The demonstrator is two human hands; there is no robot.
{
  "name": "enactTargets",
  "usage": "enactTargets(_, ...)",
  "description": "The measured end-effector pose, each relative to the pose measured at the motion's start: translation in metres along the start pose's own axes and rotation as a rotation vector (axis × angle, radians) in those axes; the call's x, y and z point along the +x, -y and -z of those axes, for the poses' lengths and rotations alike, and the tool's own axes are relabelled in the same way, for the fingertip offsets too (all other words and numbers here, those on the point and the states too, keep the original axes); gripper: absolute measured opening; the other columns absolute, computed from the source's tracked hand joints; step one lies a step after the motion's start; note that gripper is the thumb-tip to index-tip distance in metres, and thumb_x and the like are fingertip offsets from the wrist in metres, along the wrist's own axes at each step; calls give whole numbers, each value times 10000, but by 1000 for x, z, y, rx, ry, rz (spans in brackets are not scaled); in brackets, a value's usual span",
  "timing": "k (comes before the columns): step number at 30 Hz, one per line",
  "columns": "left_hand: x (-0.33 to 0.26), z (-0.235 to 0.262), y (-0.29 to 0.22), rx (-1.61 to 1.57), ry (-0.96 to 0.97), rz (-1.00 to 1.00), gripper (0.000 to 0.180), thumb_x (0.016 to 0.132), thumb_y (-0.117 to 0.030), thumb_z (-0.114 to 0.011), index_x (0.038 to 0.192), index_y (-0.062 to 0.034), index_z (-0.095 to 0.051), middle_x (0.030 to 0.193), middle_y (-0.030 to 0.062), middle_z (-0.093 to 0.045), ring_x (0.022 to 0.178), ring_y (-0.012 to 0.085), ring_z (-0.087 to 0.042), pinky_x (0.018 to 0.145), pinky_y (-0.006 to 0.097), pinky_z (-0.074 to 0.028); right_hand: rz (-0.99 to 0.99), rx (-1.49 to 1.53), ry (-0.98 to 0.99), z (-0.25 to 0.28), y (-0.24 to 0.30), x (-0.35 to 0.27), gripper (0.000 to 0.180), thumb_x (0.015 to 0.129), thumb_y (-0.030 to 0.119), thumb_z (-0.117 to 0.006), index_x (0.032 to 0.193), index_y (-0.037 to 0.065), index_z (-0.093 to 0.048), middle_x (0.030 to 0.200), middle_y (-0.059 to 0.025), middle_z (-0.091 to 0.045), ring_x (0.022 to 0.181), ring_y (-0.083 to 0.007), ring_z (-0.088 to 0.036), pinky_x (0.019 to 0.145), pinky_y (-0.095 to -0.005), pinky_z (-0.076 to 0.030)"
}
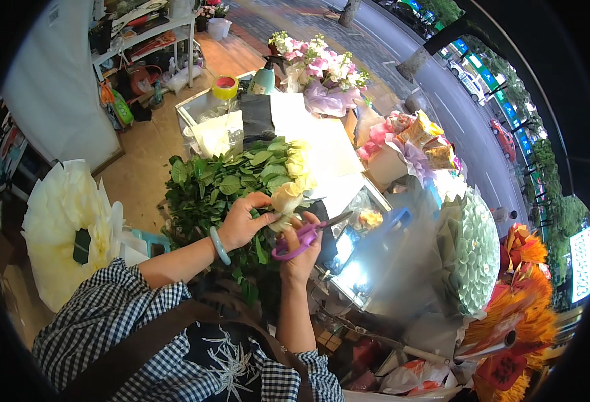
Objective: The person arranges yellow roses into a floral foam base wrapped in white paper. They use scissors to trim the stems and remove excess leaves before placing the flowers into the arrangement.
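My left hand (243,222), with a pale bangle on its wrist, pinches a cream rose (286,198) just under its bloom. Purple-handled scissors (289,249) hang on my right hand (302,258), blades pointing off to the right. The fingertips of that hand are also at the rose's lower petals. Beneath both hands spreads a thick pile of leafy green stems (221,177). Pale yellow roses (300,161) line its right side. Whether the scissor blades are apart is too small to tell.
A roll of yellow tape (225,87) and a green spray bottle (263,79) stand at the table's far end. Pink and white flowers (318,61) are behind. Pale wrapping paper (72,231) sits at left; a green wrapped bouquet (469,251) and orange bundles (526,301) are right.
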State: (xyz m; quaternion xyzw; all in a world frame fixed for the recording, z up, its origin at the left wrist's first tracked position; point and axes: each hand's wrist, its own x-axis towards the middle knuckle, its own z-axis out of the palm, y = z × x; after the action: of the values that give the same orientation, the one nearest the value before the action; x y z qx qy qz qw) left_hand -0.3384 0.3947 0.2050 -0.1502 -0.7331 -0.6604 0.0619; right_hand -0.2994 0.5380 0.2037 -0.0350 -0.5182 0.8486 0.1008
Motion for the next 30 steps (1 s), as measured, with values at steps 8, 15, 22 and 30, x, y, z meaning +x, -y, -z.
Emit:
enactTargets(8, -1, -2, -8, -35, -11, -125, 181, 771, -57, -685, 941, 3, -667, 1008, 46, -593, 944, 164, -575, 854, 294, -437, 85, -171, 153, -13, -23, 2, 524, 724, -71, -622, 1212, 37, -469, 1083, -31, -526, 942, -119, -495, 777, -239, -422)
enactTargets(15, -2, 7, -4, -197, -47, -90, 223, 810, -3, -641, 1032, 10, -650, 1067, 5, -562, 991, 115, -538, 881, 262, -409, 82, -425, 130, -22, -30, 2, 476, 711, -75, -614, 1147, 56, -474, 806, -13, -535, 716, -88, -498, 661, -228, -431)
enactTargets(22, -6, 5, 8, -210, -122, -40, 200, 806, -39, -684, 997, 16, -665, 1031, 9, -582, 950, 115, -546, 868, 258, -410, 96, -539, 66, -17, -54, 11, 488, 739, -22, -657, 1173, 50, -447, 859, -114, -611, 736, -197, -581, 698, -306, -478)
enactTargets(30, 0, 10, 1, -176, -133, -113, 196, 792, -3, -689, 987, 10, -671, 1013, 21, -585, 952, 132, -536, 875, 274, -400, 25, -698, 43, 4, -92, 8, 431, 755, 10, -656, 1134, 63, -458, 778, -137, -602, 695, -270, -610, 659, -345, -482)
